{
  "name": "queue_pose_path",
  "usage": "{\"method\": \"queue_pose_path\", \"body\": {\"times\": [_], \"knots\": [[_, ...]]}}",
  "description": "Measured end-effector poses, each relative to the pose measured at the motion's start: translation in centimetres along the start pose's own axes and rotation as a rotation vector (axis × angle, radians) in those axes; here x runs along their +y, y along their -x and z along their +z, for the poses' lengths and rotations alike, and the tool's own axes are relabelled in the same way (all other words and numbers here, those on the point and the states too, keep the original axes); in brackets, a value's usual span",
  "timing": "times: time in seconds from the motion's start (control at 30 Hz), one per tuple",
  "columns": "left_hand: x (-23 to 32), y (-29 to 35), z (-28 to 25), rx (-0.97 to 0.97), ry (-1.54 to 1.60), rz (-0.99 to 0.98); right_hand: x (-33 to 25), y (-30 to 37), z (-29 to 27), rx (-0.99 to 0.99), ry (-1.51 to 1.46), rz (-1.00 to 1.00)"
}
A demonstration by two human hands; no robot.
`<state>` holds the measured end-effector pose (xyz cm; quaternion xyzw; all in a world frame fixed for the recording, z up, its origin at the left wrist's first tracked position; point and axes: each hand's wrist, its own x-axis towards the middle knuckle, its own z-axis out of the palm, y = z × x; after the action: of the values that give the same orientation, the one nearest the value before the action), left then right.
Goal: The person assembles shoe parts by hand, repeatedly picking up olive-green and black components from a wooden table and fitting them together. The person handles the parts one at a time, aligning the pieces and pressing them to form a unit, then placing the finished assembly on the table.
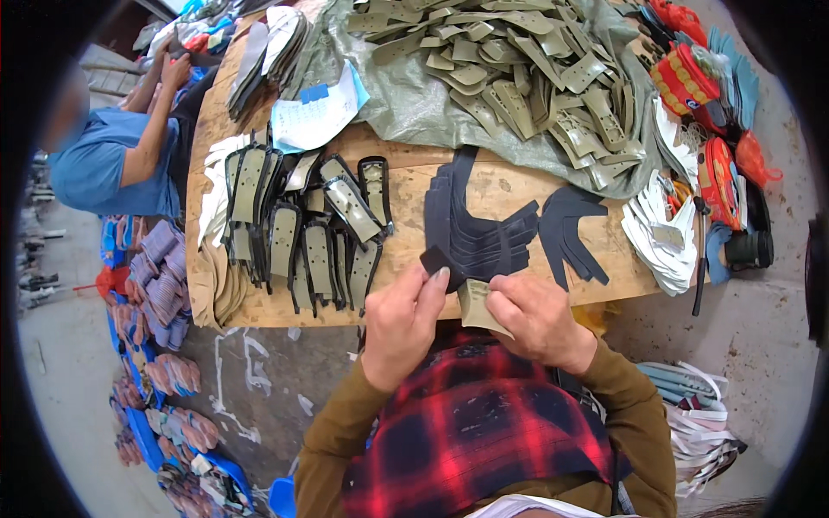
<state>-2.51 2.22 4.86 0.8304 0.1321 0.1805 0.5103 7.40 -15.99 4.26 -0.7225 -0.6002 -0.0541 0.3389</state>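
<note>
Close to my body, at the table's front edge, my left hand (397,326) pinches a black fabric piece (439,260) between thumb and fingers. Beside it, my right hand (542,321) grips a curved olive plastic plate (477,309) with its fingers closed. The two pieces lie near each other, and I cannot tell whether they touch. Just beyond my hands is a fanned stack of black curved cutouts (466,229). A smaller black stack (570,233) lies to the right. On the left sit several olive plates edged in black (350,210), piled together.
A large heap of olive plates (518,60) rests on a grey-green sheet (397,112) at the back. White cutouts (661,233) lie at the right edge, tan ones (216,285) at the left. A paper sheet (318,110) sits behind. A person in blue (117,164) works at far left.
</note>
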Motion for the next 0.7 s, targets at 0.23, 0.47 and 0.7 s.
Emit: {"method": "queue_pose_path", "body": {"times": [0.23,0.47,0.7], "knots": [[1.4,1.2,0.9,0.037,-0.172,0.243,0.1,0.4,1.1,0.079,0.076,0.053],[1.0,1.7,1.2,0.009,-0.187,0.316,-0.1,0.5,1.4,0.087,0.080,0.098],[0.5,2.0,1.7,-0.001,-0.223,0.386,-0.4,0.7,1.8,0.113,0.081,0.157]]}}
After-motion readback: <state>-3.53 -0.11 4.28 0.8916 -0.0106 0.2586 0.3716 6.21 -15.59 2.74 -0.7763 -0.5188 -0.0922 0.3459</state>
